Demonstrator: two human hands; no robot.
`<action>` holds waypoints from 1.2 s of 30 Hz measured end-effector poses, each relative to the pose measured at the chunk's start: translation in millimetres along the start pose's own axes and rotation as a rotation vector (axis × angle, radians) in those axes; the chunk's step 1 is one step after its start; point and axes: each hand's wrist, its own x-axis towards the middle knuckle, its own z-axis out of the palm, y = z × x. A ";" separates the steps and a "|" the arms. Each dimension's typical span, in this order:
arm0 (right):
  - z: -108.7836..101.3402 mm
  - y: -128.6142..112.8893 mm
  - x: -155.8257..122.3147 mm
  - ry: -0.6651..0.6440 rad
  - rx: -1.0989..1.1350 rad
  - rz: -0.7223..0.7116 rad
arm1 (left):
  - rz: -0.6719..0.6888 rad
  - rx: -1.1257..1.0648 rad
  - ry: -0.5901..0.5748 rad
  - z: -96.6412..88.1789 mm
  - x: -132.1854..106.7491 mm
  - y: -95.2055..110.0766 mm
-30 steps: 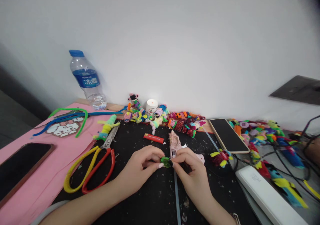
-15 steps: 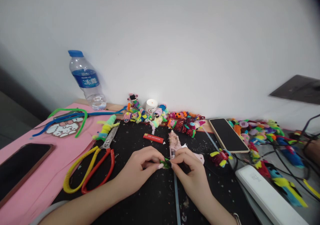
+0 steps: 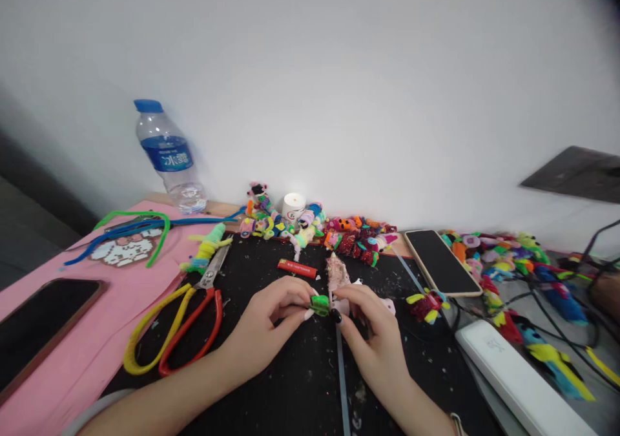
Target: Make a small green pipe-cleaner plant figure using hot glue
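Observation:
Between the thumb and fingertips of my left hand (image 3: 281, 313) is a small bright green fuzzy piece (image 3: 319, 305). My right hand (image 3: 371, 323) is just to its right, thumb and index finger curled toward each other. A small dark piece (image 3: 337, 316) shows at the right thumb tip; its kind is unclear. Right behind my fingers lies a pink glue gun (image 3: 338, 272), its body partly covered by my right hand. A red lighter-like stick (image 3: 297, 269) rests on the black mat (image 3: 271, 384) beyond my hands.
Scissors (image 3: 216, 320) with yellow and red handles lie left, beside a yellow-green pipe-cleaner figure (image 3: 208, 249). Pink paper (image 3: 97, 332) bears a dark phone (image 3: 46, 323). A water bottle (image 3: 169, 158) stands behind. Right are another phone (image 3: 443, 261), a white power bank (image 3: 520, 378) and cables.
The green piece has turned, showing a brighter face. My right fingertips have moved slightly apart from it, and the dark piece now shows at the right thumb.

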 end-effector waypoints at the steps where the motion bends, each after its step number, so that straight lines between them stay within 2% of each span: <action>1: 0.7 0.2 0.0 -0.019 -0.006 -0.008 | -0.001 -0.019 -0.007 0.3 -0.3 -0.6; 6: 3.0 -1.9 0.4 -0.066 -0.010 -0.007 | -0.004 -0.091 -0.025 0.9 -0.9 -1.5; 10: 2.0 -3.8 0.3 -0.018 -0.022 -0.023 | -0.013 -0.055 -0.028 0.6 -1.5 -1.2; 20: 3.4 -5.2 0.5 0.052 -0.145 -0.222 | -0.044 0.046 -0.052 0.4 -2.0 -1.2; 28: 3.9 -5.5 0.7 0.043 -0.142 -0.164 | -0.104 0.119 -0.059 1.2 -1.0 4.1; 36: 4.7 -1.5 3.3 0.017 -0.142 -0.184 | -0.173 0.089 -0.048 0.9 0.7 2.3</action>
